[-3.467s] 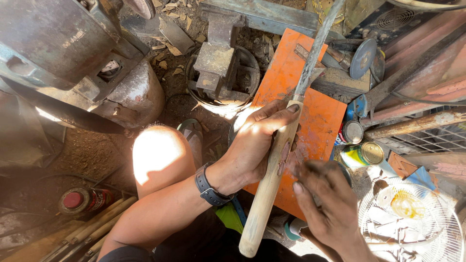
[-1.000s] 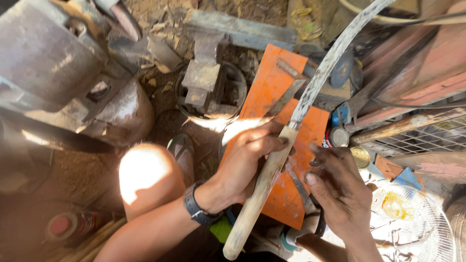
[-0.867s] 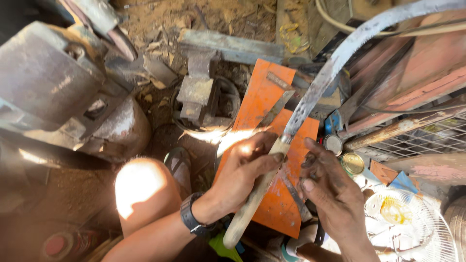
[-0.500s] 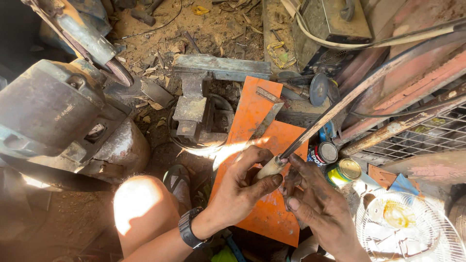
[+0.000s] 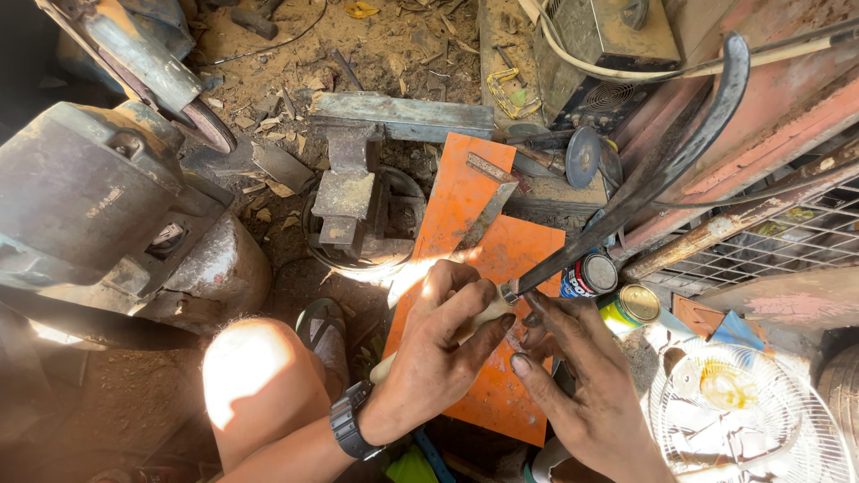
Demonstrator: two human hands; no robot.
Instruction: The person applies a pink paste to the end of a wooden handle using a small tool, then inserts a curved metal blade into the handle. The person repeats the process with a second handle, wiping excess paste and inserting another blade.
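Orange metal sheet on littered dirt floor, workshop.

Smooth pale wooden handle, dull dark metal blade, matt orange painted sheet

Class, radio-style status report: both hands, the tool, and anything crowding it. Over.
Left hand gripping sickle's wooden handle. Right hand fingering blade base. Curved blade raised over orange sheet; cans close beside.

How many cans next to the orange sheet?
2. A dark-labelled can beside the orange sheet, and a green can just right of it. Others may be hidden.
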